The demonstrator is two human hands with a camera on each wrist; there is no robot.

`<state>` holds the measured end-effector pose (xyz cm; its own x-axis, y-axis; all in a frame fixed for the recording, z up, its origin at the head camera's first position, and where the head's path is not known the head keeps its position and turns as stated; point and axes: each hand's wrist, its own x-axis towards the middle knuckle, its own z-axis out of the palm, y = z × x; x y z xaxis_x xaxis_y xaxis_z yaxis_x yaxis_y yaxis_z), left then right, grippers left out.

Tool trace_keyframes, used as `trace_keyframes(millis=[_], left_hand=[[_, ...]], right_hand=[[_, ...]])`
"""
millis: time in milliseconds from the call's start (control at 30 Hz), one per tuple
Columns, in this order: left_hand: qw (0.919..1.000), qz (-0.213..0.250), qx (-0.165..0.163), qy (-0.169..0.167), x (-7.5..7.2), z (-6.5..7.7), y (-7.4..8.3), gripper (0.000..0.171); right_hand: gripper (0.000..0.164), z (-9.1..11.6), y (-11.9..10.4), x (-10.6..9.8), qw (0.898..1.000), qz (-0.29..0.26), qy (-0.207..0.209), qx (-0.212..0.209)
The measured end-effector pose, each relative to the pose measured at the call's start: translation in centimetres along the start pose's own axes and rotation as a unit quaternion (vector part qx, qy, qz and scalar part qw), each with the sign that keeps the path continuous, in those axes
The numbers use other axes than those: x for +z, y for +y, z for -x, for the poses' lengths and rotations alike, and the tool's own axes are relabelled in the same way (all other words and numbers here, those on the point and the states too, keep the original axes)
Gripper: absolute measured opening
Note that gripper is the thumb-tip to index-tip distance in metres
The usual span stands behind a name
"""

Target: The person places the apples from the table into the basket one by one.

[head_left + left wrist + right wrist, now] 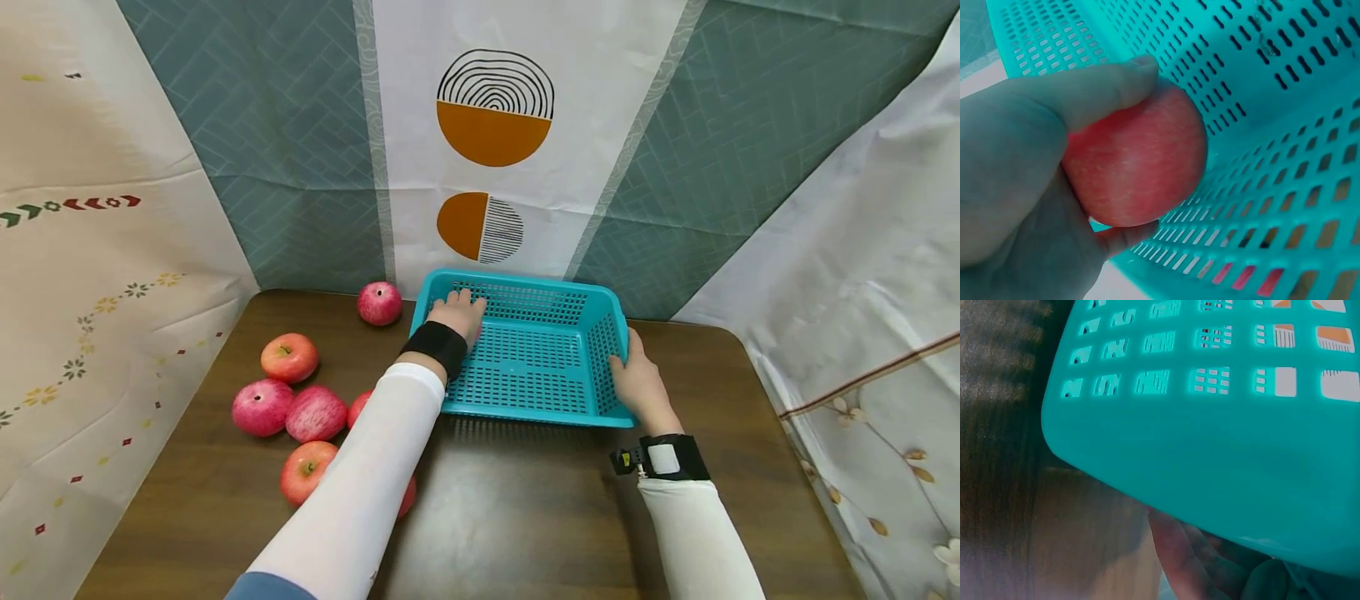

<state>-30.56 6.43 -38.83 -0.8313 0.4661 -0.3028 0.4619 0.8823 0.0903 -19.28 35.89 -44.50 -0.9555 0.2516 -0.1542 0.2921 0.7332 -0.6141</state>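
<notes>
A turquoise perforated plastic basket (534, 418) stands at the back of the wooden table. My left hand (459, 317) reaches inside its left end and grips a red apple (1138, 162), thumb on one side and a fingertip showing on the other. The apple is mostly hidden by the hand in the head view, while the left wrist view shows it close to the basket's perforated walls. On the right end, my right hand (642, 382) holds the basket's rim, thumb inside and fingers outside. Those fingers (1175, 550) appear below the rim in the right wrist view.
Several apples lie left of the basket, among them a red one (379, 303) at the back and an orange-red one (289, 358). My left sleeve partly covers others. A patterned cloth (495, 225) hangs directly behind the basket. Brown tabletop (510, 517) extends in front.
</notes>
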Motion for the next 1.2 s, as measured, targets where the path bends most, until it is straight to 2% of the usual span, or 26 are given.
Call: trace_keyframes(millis=[100, 333, 433, 600, 733, 867, 1200], left_hand=[[0.9999, 0.008, -0.006, 0.0, 0.6, -0.9, -0.3, 0.064], [0.9995, 0.022, -0.014, 0.016, 3.3, -3.7, -1.3, 0.045], [0.9995, 0.025, -0.01, 0.017, 3.8, -4.6, -1.6, 0.042], [0.9997, 0.019, -0.016, 0.001, 3.7, -5.4, -1.9, 0.055], [0.9995, 0.022, -0.02, -0.014, 3.5, -5.8, -2.2, 0.068], [0.9993, 0.024, -0.021, -0.02, 3.5, -5.8, -2.4, 0.074], [0.9997, 0.013, -0.022, 0.001, 3.3, -5.0, -2.0, 0.08]], right_hand=[[0.068, 0.0, -0.2, 0.1, 1.0, 0.003, 0.004, -0.002], [0.068, 0.0, -0.1, 0.1, 1.0, 0.008, 0.003, 0.0], [0.068, 0.0, -0.1, 0.1, 1.0, 0.008, 0.006, 0.001], [0.068, -0.1, -0.1, 0.1, 1.0, 0.011, 0.006, -0.002], [0.067, -0.1, -0.2, 0.0, 1.0, 0.01, 0.008, 0.0], [0.066, -0.2, -0.3, 0.0, 1.0, 0.007, 0.011, 0.002], [0.067, 0.0, -0.4, 0.0, 1.0, 0.013, 0.008, -0.003]])
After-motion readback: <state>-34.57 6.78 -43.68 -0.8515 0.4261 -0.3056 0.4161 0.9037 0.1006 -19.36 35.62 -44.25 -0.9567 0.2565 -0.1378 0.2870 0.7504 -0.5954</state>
